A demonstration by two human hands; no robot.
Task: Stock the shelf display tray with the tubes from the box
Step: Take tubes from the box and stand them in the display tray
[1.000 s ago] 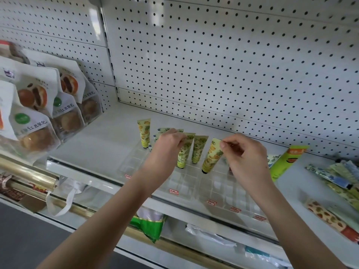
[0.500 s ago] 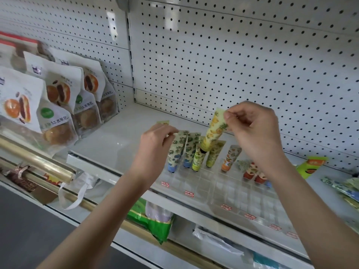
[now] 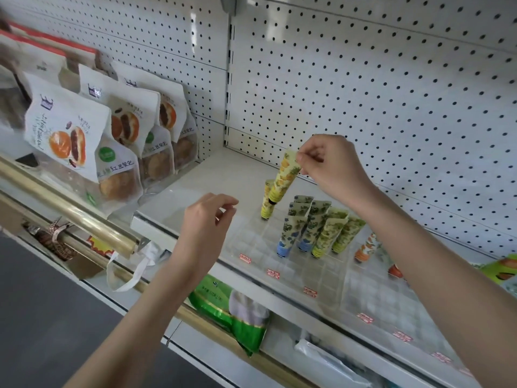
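My right hand (image 3: 333, 166) pinches the crimped top of a yellow pineapple-print tube (image 3: 284, 179) and holds it cap down above the back left of the clear display tray (image 3: 330, 287). Just behind and below it another yellow tube (image 3: 267, 204) stands upright in the tray. Several green and blue-capped tubes (image 3: 313, 228) stand in the rows to the right, with an orange-capped tube (image 3: 365, 247) beyond them. My left hand (image 3: 207, 222) hovers empty over the tray's left end, fingers loosely curled. The box is out of view.
White bags of buns (image 3: 117, 152) stand on the shelf to the left. A brass rail (image 3: 67, 208) runs along the lower left. The white pegboard wall (image 3: 363, 93) backs the shelf. A green packet (image 3: 232, 312) hangs below the shelf edge.
The view swung left and closer. My left hand let go of the tubes in the tray and drew back to the left. My right hand carried the yellow tube leftward over the tray.
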